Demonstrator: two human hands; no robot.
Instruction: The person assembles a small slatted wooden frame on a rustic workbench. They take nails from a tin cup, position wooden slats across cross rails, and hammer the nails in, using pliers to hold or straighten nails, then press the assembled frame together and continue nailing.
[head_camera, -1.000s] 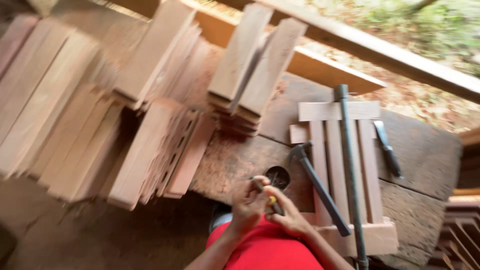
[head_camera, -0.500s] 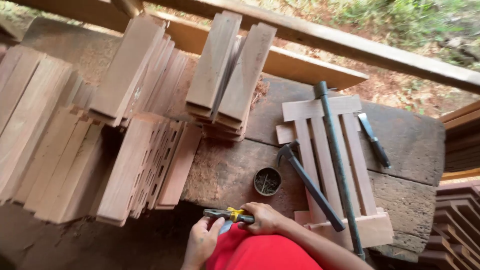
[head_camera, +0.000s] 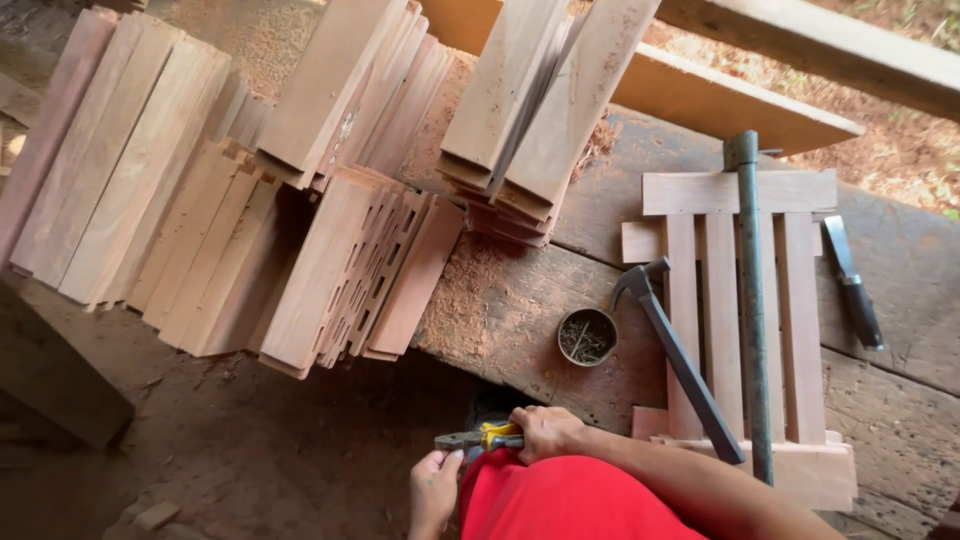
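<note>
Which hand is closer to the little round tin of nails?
The right hand, gripping the pliers just below the tin. The left hand is lower and further left, at the pliers' tip.

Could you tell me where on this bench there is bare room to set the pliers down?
Bare workbench lies between the slotted boards and the nail tin. Another patch is right of the slatted frame, below the knife. The board stacks crowd the back.

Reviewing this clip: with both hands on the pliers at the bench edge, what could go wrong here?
The left hand sits at the pliers tip, so a slip by the right hand might pinch it. The hammer lies loose across the slatted frame and could slide off. The nail tin could be knocked over.
</note>
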